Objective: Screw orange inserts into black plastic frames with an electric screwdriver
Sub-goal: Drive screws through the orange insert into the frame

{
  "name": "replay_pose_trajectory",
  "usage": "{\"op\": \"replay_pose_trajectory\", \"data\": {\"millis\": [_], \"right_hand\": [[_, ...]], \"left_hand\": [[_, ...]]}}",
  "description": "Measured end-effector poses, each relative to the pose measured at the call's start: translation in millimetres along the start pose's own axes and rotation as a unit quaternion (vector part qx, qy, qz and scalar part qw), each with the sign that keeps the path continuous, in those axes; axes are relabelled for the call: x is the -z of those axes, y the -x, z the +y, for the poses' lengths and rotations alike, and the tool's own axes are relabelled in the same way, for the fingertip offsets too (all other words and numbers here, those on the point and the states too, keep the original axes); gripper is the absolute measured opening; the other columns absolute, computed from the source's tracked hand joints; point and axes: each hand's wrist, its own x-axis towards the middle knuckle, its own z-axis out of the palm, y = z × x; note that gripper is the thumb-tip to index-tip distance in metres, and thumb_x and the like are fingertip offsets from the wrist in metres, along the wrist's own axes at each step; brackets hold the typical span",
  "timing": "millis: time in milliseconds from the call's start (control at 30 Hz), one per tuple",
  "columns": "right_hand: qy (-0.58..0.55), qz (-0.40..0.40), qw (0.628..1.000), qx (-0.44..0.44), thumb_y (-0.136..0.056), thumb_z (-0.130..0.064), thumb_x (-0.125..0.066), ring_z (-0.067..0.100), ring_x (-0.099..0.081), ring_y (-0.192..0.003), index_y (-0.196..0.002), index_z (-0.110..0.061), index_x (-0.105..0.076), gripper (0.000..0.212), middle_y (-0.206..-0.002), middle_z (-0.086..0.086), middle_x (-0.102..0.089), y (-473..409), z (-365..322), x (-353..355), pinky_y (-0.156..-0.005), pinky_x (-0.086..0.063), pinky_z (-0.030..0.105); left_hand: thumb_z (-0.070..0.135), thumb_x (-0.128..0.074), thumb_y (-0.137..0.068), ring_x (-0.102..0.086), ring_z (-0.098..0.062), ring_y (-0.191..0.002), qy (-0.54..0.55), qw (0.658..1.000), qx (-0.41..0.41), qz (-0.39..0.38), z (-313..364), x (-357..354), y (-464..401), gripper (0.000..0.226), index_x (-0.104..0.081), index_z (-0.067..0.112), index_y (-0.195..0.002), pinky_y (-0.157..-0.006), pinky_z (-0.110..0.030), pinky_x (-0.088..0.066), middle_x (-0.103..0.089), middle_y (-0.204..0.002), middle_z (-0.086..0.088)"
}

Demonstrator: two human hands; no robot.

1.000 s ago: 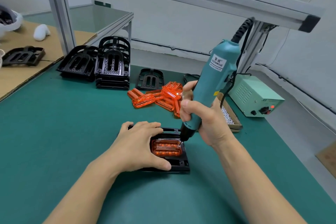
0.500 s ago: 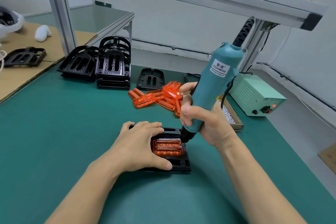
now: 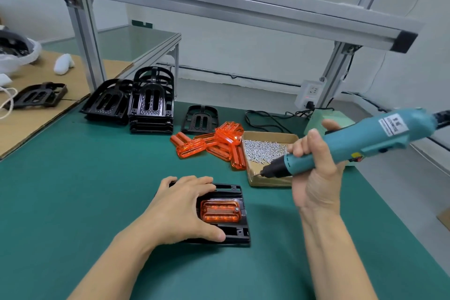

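Green mat [image 3: 73,190] | cardboard box [image 3: 267,181]: screws [image 3: 263,150] | left hand [image 3: 180,209] flat on frame [image 3: 233,234] | right hand [image 3: 314,173] grips screwdriver [image 3: 365,143]

Green mat bench [image 3: 73,202], aluminium frame [image 3: 219,5] overhead, pale wall [image 3: 243,51] (possibly painted), socket [image 3: 310,92].

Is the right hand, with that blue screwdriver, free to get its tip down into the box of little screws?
Probably yes. The right hand holds the screwdriver tilted with its tip just above the open box of screws. The box has no lid, and nothing lies between tip and screws; the left hand rests on the black frame.
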Motion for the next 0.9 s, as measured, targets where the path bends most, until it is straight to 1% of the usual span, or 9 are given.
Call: {"op": "replay_pose_trajectory", "data": {"millis": [167,233,300,333,400,500,600,733,900], "right_hand": [[0.000,0.045,0.999,0.017,-0.085,-0.004,-0.057,0.010,-0.044,-0.054,-0.101,-0.021,-0.052,0.023,-0.059,-0.006,-0.043,3.5,6.3,9.0,-0.065,-0.044,0.025],[-0.001,0.056,0.998,0.032,-0.085,-0.003,-0.057,0.011,-0.044,-0.054,-0.100,-0.020,-0.052,0.024,-0.060,-0.006,-0.043,0.9,4.2,13.0,-0.064,-0.044,0.025],[-0.003,0.069,0.997,0.042,-0.086,-0.003,-0.057,0.010,-0.045,-0.054,-0.100,-0.020,-0.052,0.023,-0.060,-0.006,-0.043,-1.0,2.7,17.7,-0.065,-0.044,0.025],[-0.002,0.074,0.996,0.046,-0.085,-0.003,-0.058,0.010,-0.045,-0.054,-0.100,-0.021,-0.052,0.023,-0.059,-0.006,-0.043,-1.2,1.7,18.7,-0.065,-0.044,0.025],[-0.003,0.084,0.995,0.050,-0.084,-0.004,-0.059,0.011,-0.045,-0.053,-0.098,-0.021,-0.054,0.024,-0.059,-0.005,-0.043,-1.3,0.0,19.0,-0.065,-0.044,0.025],[0.009,0.096,0.994,0.060,-0.083,-0.003,-0.060,0.011,-0.045,-0.052,-0.099,-0.020,-0.054,0.024,-0.058,-0.006,-0.045,-1.9,-0.6,19.8,-0.063,-0.045,0.024],[0.033,0.108,0.991,0.069,-0.083,-0.004,-0.060,0.010,-0.046,-0.052,-0.100,-0.020,-0.053,0.024,-0.055,-0.009,-0.048,-2.0,-2.1,22.8,-0.064,-0.044,0.024],[0.046,0.127,0.988,0.074,-0.082,-0.007,-0.062,0.011,-0.047,-0.052,-0.098,-0.022,-0.054,0.023,-0.053,-0.009,-0.048,-2.6,-3.8,28.8,-0.068,-0.042,0.027],[0.044,0.153,0.984,0.073,-0.079,-0.006,-0.063,0.012,-0.047,-0.052,-0.097,-0.021,-0.055,0.025,-0.052,-0.007,-0.047,-2.8,-2.6,29.1,-0.069,-0.042,0.028]], "left_hand": [[0.083,-0.055,-0.048,0.001,0.002,-0.143,-0.009,0.999,0.005,-0.033,2.2,4.7,0.2,0.109,-0.029,0.039,-0.144,-0.116,-0.041,0.013,-0.012,-0.155,0.022],[0.086,-0.051,-0.048,0.002,0.002,-0.143,-0.006,1.000,0.006,-0.023,6.7,10.0,-2.4,0.105,-0.032,0.042,-0.142,-0.116,-0.043,0.012,-0.013,-0.155,0.022],[0.086,-0.047,-0.050,-0.013,0.002,-0.141,0.019,0.999,0.004,0.030,16.0,19.6,-9.1,0.096,-0.044,0.042,-0.135,-0.118,-0.039,0.001,-0.027,-0.150,0.023],[0.079,-0.054,-0.058,-0.025,0.000,-0.137,0.038,0.997,0.002,0.066,21.7,24.4,-15.3,0.082,-0.052,0.039,-0.130,-0.118,-0.037,-0.008,-0.037,-0.145,0.021],[0.053,-0.068,-0.076,-0.045,-0.005,-0.125,0.076,0.989,-0.005,0.127,34.4,30.8,-34.1,0.045,-0.065,0.033,-0.116,-0.114,-0.038,-0.024,-0.057,-0.129,0.017],[0.035,-0.065,-0.085,-0.058,-0.009,-0.105,0.038,0.987,-0.017,0.158,57.7,28.8,-70.9,0.016,-0.073,0.032,-0.100,-0.105,-0.037,-0.031,-0.069,-0.106,0.014],[0.032,-0.062,-0.089,-0.056,-0.010,-0.097,0.004,0.988,-0.018,0.155,76.3,15.6,-108.2,0.012,-0.073,0.032,-0.095,-0.099,-0.036,-0.024,-0.070,-0.098,0.014],[0.026,-0.062,-0.090,-0.050,-0.016,-0.102,-0.069,0.986,0.006,0.154,88.3,-1.7,-145.9,0.013,-0.075,0.030,-0.090,-0.094,-0.038,-0.025,-0.070,-0.099,0.010],[0.017,-0.059,-0.086,-0.051,-0.022,-0.100,-0.183,0.971,0.049,0.143,89.8,-18.1,-168.9,0.016,-0.073,0.023,-0.090,-0.090,-0.040,-0.026,-0.069,-0.094,0.003]]}}
